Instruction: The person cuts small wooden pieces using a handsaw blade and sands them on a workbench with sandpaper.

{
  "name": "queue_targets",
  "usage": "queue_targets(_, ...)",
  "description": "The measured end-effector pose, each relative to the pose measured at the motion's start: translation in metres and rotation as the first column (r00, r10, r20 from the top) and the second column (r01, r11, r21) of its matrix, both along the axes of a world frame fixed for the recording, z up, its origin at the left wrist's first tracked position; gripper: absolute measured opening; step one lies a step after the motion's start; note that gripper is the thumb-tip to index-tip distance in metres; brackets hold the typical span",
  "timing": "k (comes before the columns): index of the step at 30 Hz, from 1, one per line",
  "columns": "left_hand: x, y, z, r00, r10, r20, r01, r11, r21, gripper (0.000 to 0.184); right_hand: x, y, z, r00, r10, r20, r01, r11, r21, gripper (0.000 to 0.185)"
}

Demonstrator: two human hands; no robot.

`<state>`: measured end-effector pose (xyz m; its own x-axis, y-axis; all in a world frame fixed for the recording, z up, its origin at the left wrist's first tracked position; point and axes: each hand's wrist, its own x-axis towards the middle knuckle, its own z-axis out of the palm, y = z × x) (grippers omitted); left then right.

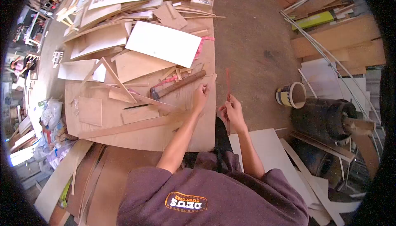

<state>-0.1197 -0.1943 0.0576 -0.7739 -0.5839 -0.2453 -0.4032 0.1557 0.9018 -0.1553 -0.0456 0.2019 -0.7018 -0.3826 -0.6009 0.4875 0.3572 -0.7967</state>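
Messy workshop, one table (202, 133) with one hammer (179, 85) and one pencil (137, 106) on it. Got one thin red strip (228, 81) pinched in right hand (232, 110) fingertips, just beside the table, long axis pointing away from the shirt (247, 197). Seeing left hand (201, 97) fingers bunched; can't tell on what.

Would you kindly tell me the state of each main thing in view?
Left hand, fingers curled, grip unclear
Right hand, closed on a thin reddish strip
Hammer, lying down, unheld
Bucket, uncovered
White board, lying atop wood pieces
Dark stick, lying flat
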Motion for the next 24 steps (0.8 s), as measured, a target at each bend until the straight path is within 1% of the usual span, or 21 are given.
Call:
queue_targets(1,0.002,0.006,-0.011,1.000,-0.016,0.000,0.016,1.000,0.016,0.026,0.007,0.003,-0.003,1.000,0.003,0.013,-0.003,1.000,0.005,0.040)
queue_targets(2,0.005,0.016,-0.021,1.000,0.004,-0.027,-0.003,1.000,0.021,0.027,0.012,0.004,-0.008,1.000,-0.014,0.015,0.014,1.000,0.021,0.040)
queue_targets(3,0.007,0.024,-0.027,0.998,0.026,-0.054,-0.024,0.999,0.026,0.029,0.015,0.004,-0.014,0.994,0.055,-0.097,-0.040,0.988,0.151,0.039)
queue_targets(4,0.012,0.031,-0.024,0.998,0.012,-0.054,-0.010,0.999,0.040,0.029,0.018,0.005,-0.024,0.971,0.140,-0.196,-0.080,0.955,0.284,0.038)
queue_targets(5,0.016,0.036,-0.022,1.000,-0.003,-0.027,0.000,0.995,-0.098,0.032,0.020,0.009,-0.039,0.971,0.132,-0.198,-0.069,0.952,0.297,0.038)
queue_targets(6,0.016,0.038,-0.016,1.000,-0.012,0.000,0.011,0.971,-0.237,0.035,0.022,0.014,-0.061,0.856,0.244,-0.456,-0.053,0.919,0.391,0.038)
queue_targets(7,0.017,0.038,-0.004,1.000,-0.019,-0.001,0.018,0.974,-0.228,0.035,0.025,0.015,-0.068,0.665,0.363,-0.653,-0.013,0.880,0.476,0.038)
queue_targets(8,0.016,0.037,0.008,0.994,-0.058,0.088,0.077,0.970,-0.231,0.035,0.027,0.017,-0.074,0.719,0.336,-0.609,-0.006,0.879,0.477,0.034)
queue_targets(9,0.016,0.037,0.014,0.979,-0.095,0.179,0.136,0.964,-0.229,0.036,0.024,0.017,-0.070,0.722,0.337,-0.605,-0.004,0.876,0.483,0.034)
queue_targets(10,0.016,0.042,0.007,0.978,-0.099,0.183,0.139,0.965,-0.221,0.036,0.020,0.017,-0.065,0.813,0.328,-0.481,-0.062,0.870,0.489,0.032)
queue_targets(11,0.013,0.046,-0.001,0.984,-0.068,0.165,0.109,0.961,-0.256,0.035,0.015,0.016,-0.060,0.882,0.319,-0.348,-0.122,0.866,0.485,0.030)
queue_targets(12,0.008,0.049,-0.004,0.989,-0.032,0.144,0.073,0.953,-0.293,0.034,0.011,0.017,-0.063,0.879,0.327,-0.347,-0.129,0.863,0.488,0.030)
queue_targets(13,0.008,0.052,-0.006,0.990,-0.018,0.140,0.059,0.955,-0.292,0.034,0.004,0.017,-0.067,0.867,0.363,-0.342,-0.164,0.855,0.493,0.028)
queue_targets(15,0.008,0.063,-0.008,0.986,0.014,0.164,0.061,0.895,-0.442,0.028,-0.015,0.015,-0.081,0.838,0.427,-0.341,-0.225,0.838,0.497,0.026)
queue_targets(16,0.002,0.072,-0.024,0.985,0.043,0.166,0.035,0.897,-0.441,0.028,-0.025,0.015,-0.092,0.812,0.458,-0.361,-0.263,0.840,0.475,0.026)
queue_targets(18,-0.004,0.089,-0.055,0.963,0.264,0.053,-0.210,0.859,-0.468,0.023,-0.044,0.016,-0.104,0.757,0.525,-0.389,-0.360,0.832,0.423,0.026)
queue_targets(19,-0.005,0.093,-0.049,0.956,0.285,0.070,-0.219,0.851,-0.476,0.023,-0.053,0.013,-0.104,0.753,0.539,-0.377,-0.385,0.826,0.412,0.026)
queue_targets(21,-0.007,0.094,-0.040,0.968,0.223,0.115,-0.102,0.770,-0.629,0.019,-0.064,0.006,-0.101,0.750,0.562,-0.349,-0.446,0.819,0.361,0.025)
queue_targets(22,-0.008,0.092,-0.046,0.964,0.232,0.128,-0.099,0.763,-0.639,0.019,-0.069,0.002,-0.098,0.749,0.569,-0.338,-0.468,0.817,0.338,0.024)
queue_targets(24,-0.011,0.090,-0.055,0.955,0.205,0.213,-0.017,0.757,-0.653,0.018,-0.077,0.000,-0.090,0.707,0.652,-0.273,-0.531,0.745,0.405,0.025)
